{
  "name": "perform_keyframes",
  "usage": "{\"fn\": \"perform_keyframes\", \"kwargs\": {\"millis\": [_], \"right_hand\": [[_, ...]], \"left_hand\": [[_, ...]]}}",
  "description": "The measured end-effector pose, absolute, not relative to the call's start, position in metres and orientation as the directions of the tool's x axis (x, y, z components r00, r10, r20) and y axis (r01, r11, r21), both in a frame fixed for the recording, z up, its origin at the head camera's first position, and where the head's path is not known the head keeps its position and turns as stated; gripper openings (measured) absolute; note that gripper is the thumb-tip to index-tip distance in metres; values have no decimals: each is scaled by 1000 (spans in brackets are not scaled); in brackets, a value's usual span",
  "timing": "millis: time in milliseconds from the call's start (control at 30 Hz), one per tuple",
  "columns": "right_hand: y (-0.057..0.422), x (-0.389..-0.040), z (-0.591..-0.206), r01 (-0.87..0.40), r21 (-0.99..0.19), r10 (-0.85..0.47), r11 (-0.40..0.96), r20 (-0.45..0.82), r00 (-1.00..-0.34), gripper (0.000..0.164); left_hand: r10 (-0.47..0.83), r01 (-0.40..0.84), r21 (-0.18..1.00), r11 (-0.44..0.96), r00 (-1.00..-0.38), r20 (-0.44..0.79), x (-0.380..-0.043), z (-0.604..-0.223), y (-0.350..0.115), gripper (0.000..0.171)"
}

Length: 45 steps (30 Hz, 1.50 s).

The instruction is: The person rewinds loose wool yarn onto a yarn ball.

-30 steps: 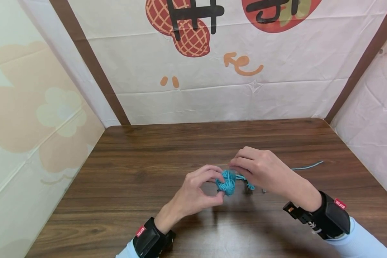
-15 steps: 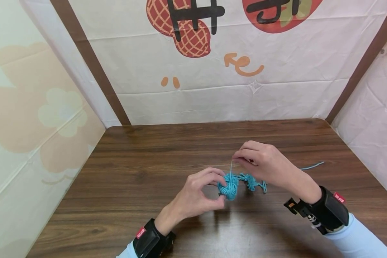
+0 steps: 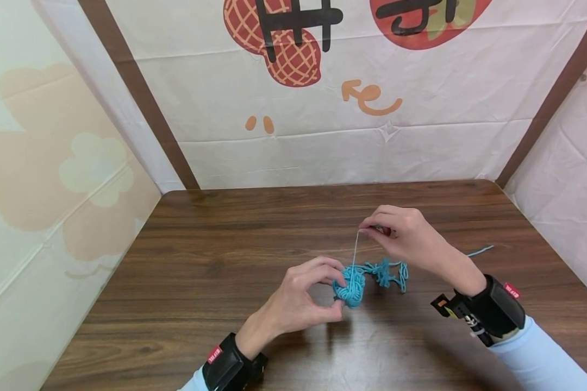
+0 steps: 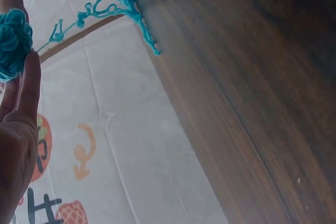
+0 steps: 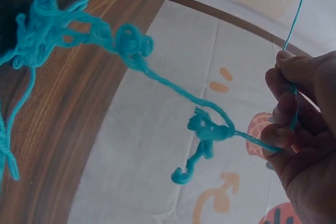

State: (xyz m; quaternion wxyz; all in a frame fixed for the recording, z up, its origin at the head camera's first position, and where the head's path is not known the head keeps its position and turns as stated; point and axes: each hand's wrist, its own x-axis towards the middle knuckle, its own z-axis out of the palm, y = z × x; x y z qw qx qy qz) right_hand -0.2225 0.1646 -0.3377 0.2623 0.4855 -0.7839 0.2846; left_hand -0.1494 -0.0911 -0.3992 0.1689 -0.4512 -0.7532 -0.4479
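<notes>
My left hand (image 3: 305,296) holds a small ball of turquoise yarn (image 3: 350,288) between its thumb and fingers, over the middle of the table. Above and to the right, my right hand (image 3: 406,236) pinches a thin strand (image 3: 356,250) that runs taut down to the ball. In the right wrist view, the yarn also passes under that hand's curled lower fingers (image 5: 278,136) and on toward a knotted, looped tangle (image 5: 47,30). This tangle shows just right of the ball in the head view. The left wrist view catches the ball (image 4: 13,45) resting against extended fingers.
A loose yarn end (image 3: 481,250) shows beyond my right forearm. The brown wood-grain table (image 3: 225,233) ends at a printed white cloth (image 3: 293,157) hanging behind it. More cloth hangs along the left and right sides. Each wrist wears a black camera band (image 3: 494,309).
My right hand has risen away from the ball, drawing out a lengthening strand. The left hand and ball have shifted slightly down and right. More of the tangle shows beside the ball.
</notes>
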Motion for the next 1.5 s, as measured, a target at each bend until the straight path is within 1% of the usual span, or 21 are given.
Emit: {"fn": "perform_keyframes", "kwargs": {"millis": [133,200,300,433,533,600,667,733,833,900,1000,1100,1233,1400,1500], "right_hand": [[167,-229,-340,-891,-232,-586,391,684,-435,23],[168,-233,-341,-883,-241,-578,402,681,-449,20],[169,-238,-345,-875,-256,-568,411,679,-466,17],[169,-244,-356,-864,-298,-570,406,656,-495,16],[167,-244,-365,-863,-316,-606,395,616,-503,18],[165,-239,-369,-864,-313,-639,394,582,-503,17],[160,-231,-372,-862,-308,-672,402,540,-507,13],[154,-222,-373,-863,-296,-699,410,505,-506,10],[144,-208,-372,-878,-264,-728,400,490,-479,7],[138,-201,-371,-895,-232,-738,380,507,-445,7],[133,-191,-369,-919,-181,-743,351,544,-390,9],[129,-184,-366,-934,-138,-746,330,567,-348,13],[127,-177,-360,-943,-105,-753,317,576,-317,15],[126,-173,-354,-948,-68,-754,311,590,-290,17],[127,-171,-350,-949,-57,-748,309,602,-279,19]], "left_hand": [[526,834,519,188,-532,664,-150,-398,-91,30],[520,831,528,177,-534,667,-150,-398,-91,30],[488,799,591,114,-563,667,-150,-398,-92,31],[394,693,716,-83,-637,662,-152,-395,-93,31],[289,604,762,-232,-705,647,-155,-390,-95,29],[199,568,776,-274,-756,624,-158,-386,-95,28],[101,552,787,-276,-798,595,-162,-383,-95,26],[10,543,803,-246,-827,562,-166,-379,-94,27],[-78,528,824,-204,-848,524,-172,-374,-94,28],[-104,521,836,-171,-854,510,-175,-372,-94,29],[-108,527,845,-85,-848,518,-180,-371,-96,30],[-75,556,830,53,-826,558,-182,-374,-99,30],[13,614,759,216,-779,626,-184,-380,-102,30],[140,656,673,342,-744,653,-185,-383,-104,28],[229,675,636,374,-732,642,-184,-384,-107,27]]}}
